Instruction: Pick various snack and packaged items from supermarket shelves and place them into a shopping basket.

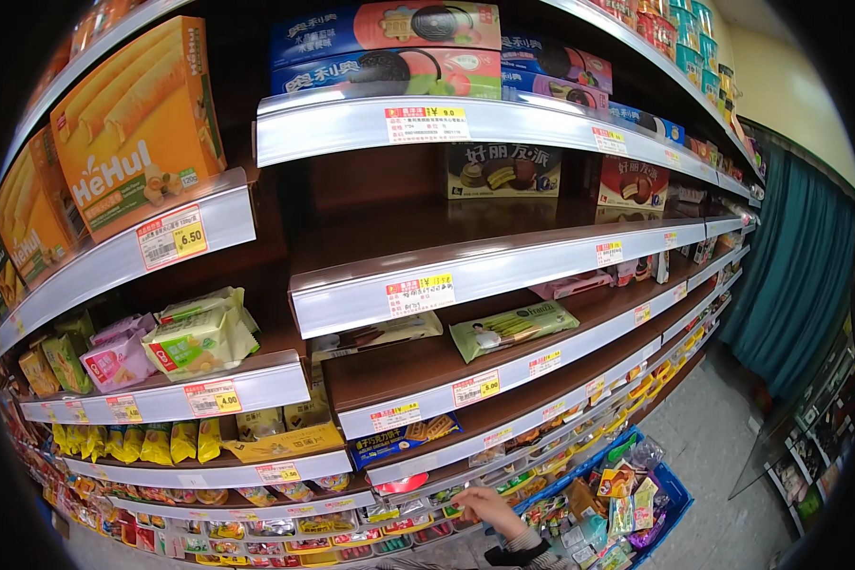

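At the bottom centre, my right hand (489,508) reaches in from the lower right, with a dark and grey sleeve at its wrist. Its fingers point left and look bent together; whether something is between them is too small to make out. The hand is in front of the low shelf rows of small colourful snack packs (332,524). A red oval piece (401,483) shows on the shelf just up and left of it. Above that lies a dark blue biscuit pack (407,439). My left hand does not show.
Shelves with white price rails (541,245) rise ahead and run off right. They carry orange wafer roll boxes (128,123), blue cookie boxes (389,71), and a green snack pack (513,328). A blue crate (676,494) full of packets stands on the floor, right; beyond hangs a teal curtain (793,275).
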{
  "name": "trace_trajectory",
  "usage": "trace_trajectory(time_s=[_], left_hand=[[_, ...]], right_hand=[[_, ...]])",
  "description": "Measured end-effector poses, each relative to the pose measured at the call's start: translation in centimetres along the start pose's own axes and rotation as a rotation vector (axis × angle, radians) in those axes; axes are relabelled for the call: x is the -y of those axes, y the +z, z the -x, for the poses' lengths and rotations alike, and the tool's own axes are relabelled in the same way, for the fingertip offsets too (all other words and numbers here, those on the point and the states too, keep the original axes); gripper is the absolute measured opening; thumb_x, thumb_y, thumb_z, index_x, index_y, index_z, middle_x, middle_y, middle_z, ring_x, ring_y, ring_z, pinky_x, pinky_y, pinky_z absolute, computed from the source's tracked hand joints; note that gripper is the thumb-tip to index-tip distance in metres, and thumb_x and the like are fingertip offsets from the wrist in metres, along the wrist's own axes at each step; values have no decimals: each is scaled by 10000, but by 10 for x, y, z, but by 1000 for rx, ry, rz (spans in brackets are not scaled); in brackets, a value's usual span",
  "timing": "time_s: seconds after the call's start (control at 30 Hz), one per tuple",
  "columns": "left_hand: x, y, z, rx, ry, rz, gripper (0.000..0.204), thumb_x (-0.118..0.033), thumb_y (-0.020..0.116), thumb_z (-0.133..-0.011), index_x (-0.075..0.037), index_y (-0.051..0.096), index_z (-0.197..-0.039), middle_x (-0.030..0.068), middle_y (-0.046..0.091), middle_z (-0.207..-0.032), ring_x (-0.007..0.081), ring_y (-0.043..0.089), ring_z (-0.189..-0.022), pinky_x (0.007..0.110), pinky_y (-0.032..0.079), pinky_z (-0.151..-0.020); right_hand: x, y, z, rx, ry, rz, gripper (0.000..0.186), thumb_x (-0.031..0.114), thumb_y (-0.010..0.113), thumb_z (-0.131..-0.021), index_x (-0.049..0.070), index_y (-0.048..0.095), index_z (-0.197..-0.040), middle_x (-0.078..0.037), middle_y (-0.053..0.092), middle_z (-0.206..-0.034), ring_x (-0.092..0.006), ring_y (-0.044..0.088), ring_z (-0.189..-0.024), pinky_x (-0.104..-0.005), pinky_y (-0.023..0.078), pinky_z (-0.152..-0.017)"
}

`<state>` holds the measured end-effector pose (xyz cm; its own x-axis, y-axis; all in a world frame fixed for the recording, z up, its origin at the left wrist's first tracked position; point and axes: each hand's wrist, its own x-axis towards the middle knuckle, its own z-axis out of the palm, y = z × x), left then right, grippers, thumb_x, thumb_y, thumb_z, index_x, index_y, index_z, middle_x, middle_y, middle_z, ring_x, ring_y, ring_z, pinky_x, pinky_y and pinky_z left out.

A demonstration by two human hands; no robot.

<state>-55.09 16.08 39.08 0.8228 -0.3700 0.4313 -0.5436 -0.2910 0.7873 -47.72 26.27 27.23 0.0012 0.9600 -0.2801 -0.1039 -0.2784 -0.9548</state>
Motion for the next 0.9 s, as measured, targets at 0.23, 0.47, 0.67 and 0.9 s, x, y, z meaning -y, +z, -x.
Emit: trace_trajectory(time_s=[0.23,0.47,0.67,0.9], left_hand=[[66,45,1,79,155,359,438,-140,603,-853,8,457,-1239,156,547,-936,263,521,-825,358,444,-751],[95,60,9,295,43,682,574,-113,601,-871,-18,336,-1371,30,352,-625,140,319,-596,339,343,-563],[97,63,10,280,-69,580,670,-121,602,-875,-42,238,-1432,45,461,-762,146,392,-684,328,387,-634],[85,58,4,188,-85,582,602,-88,550,-878,-38,286,-1417,66,529,-900,154,456,-751,322,421,-676]], right_hand=[[-122,-14,-25,-65,492,-420,223,196,547,-917,12,623,-1018,18,362,-521,-123,492,-578,-308,472,-634],[-232,-45,-38,-129,759,-696,189,174,531,-922,8,594,-989,-25,354,-585,-153,461,-581,-321,486,-683],[-323,-60,-50,-313,862,-880,191,189,638,-862,58,515,-925,-53,376,-710,-206,481,-639,-358,509,-644],[-332,-73,-46,-323,881,-842,142,162,606,-878,62,506,-887,-55,378,-623,-239,555,-635,-374,540,-680]])
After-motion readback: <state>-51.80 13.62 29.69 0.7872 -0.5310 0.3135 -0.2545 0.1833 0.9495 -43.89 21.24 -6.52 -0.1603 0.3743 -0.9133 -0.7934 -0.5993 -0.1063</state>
